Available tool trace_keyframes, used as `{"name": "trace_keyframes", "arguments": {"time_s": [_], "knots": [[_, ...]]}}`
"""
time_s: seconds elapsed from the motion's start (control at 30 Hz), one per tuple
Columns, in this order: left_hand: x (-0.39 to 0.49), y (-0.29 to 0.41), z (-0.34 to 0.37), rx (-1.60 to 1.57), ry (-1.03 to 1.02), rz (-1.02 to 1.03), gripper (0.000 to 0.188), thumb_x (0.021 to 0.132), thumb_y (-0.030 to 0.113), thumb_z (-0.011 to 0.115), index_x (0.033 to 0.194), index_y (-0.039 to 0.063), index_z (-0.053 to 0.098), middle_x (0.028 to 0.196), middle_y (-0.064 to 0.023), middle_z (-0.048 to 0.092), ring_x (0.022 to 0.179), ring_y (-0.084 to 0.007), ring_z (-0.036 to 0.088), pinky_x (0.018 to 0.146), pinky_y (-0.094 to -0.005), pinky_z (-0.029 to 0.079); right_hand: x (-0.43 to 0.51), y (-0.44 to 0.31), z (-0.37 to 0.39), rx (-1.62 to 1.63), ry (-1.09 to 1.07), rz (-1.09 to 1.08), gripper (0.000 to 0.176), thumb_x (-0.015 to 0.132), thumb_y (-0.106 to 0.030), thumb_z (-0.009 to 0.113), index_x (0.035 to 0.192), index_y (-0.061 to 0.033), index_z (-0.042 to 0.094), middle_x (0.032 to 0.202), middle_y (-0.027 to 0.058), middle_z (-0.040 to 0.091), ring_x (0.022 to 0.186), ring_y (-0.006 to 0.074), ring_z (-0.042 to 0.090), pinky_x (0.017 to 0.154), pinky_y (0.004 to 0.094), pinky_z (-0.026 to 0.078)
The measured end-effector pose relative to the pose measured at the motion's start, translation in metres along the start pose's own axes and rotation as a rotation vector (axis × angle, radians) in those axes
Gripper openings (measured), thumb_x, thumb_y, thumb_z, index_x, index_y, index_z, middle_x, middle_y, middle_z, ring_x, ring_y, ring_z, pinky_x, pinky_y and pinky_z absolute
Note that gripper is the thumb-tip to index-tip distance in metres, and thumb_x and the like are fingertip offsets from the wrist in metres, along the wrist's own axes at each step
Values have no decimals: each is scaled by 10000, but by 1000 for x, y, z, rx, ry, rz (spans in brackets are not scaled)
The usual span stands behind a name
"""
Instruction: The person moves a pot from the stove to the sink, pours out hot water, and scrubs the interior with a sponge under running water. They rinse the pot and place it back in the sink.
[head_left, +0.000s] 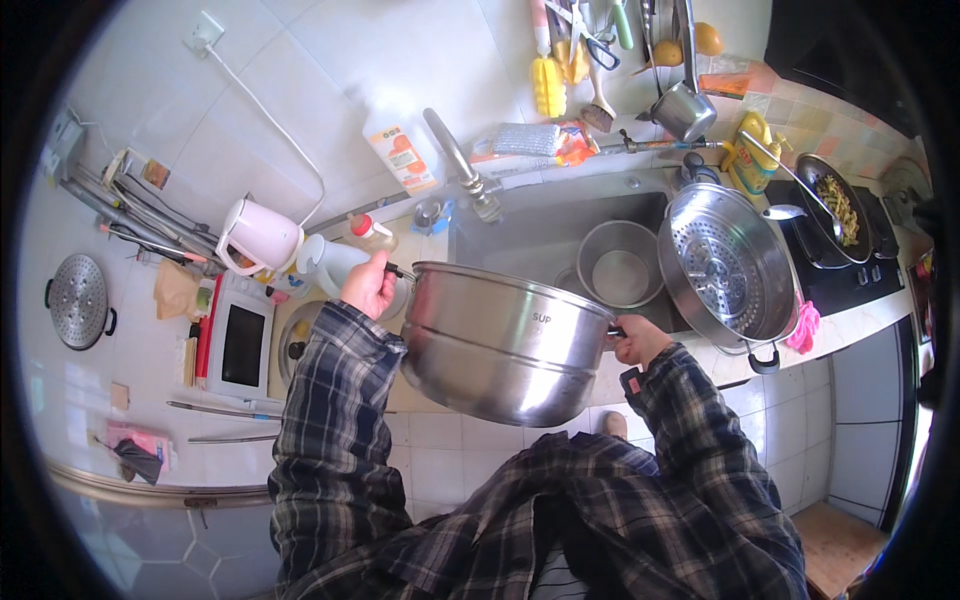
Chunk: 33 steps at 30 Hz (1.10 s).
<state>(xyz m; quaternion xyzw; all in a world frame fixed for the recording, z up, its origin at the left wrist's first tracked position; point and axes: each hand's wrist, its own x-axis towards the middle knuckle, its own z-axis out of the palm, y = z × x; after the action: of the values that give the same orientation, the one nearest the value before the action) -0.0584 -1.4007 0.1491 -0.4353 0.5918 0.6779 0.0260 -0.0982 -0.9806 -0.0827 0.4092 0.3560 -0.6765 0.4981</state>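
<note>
A large stainless steel pot (510, 345) is held up in front of me, tilted so that its outer wall faces the camera; its inside is hidden. My left hand (369, 286) grips one black side handle, and my right hand (637, 340) grips the opposite one. Behind the pot lies the sink (525, 225), with a smaller round metal pot (620, 262) standing in it. A curved metal faucet (457, 157) rises at the sink's back left. To the right of the sink, a steamer pot with a perforated bottom (724, 262) rests over the counter and the sink's edge.
On the right, a frying pan (836, 214) with food and a spatula sits on the black stove (862, 289). A pink electric kettle (262, 236), a red-capped bottle (373, 232) and a white microwave (244, 341) stand left. Scissors (577, 34) and brushes hang above the sink.
</note>
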Motion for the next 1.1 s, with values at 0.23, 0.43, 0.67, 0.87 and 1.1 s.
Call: {"name": "trace_keyframes", "arguments": {"time_s": [0.23, 0.43, 0.67, 0.87, 1.1], "knots": [[-16, -10, -15, -68, -72, 51, 270, 864, 308, 607, 752, 113, 458, 577, 16, 470, 438, -56, 432, 362, -158, 372, -17, 13, 7, -19, 12, -75, 233, 902, -240, 445, 765, -51, 453, 519, -46, 280, 361, 57, 211, 322, 196, 190], [-59, -59, -74, -155, -52, 215, 255, 880, 304, 588, 736, 99, 545, 618, 24, 505, 466, -50, 429, 392, -172, 347, -46, 30, 25, -177, -65, -424, 187, 904, -234, 452, 778, -96, 454, 626, 4, 437, 381, 80, 227, 330, 208, 176], [-81, -99, -122, -91, -143, 490, 320, 935, 357, 504, 756, 96, 556, 626, 32, 490, 529, -54, 414, 481, -210, 327, -61, 51, 50, -228, -134, -741, 228, 916, -293, 465, 835, -92, 538, 664, -1, 489, 442, 89, 319, 368, 228, 209], [-64, -129, -157, -70, -215, 564, 291, 961, 326, 462, 842, 76, 550, 724, 8, 517, 615, -67, 436, 588, -216, 365, -78, 79, 57, -397, -67, -1009, 251, 940, -324, 509, 860, -89, 547, 762, -13, 524, 675, 82, 482, 579, 214, 375], [-10, -189, -174, -242, -312, 423, 256, 964, 302, 459, 901, 69, 544, 791, -6, 527, 677, -94, 457, 652, -242, 395, -139, 105, 85, -733, 229, -1422, 243, 919, -281, 536, 842, -52, 558, 649, -37, 477, 579, 72, 407, 522, 231, 334]]}}
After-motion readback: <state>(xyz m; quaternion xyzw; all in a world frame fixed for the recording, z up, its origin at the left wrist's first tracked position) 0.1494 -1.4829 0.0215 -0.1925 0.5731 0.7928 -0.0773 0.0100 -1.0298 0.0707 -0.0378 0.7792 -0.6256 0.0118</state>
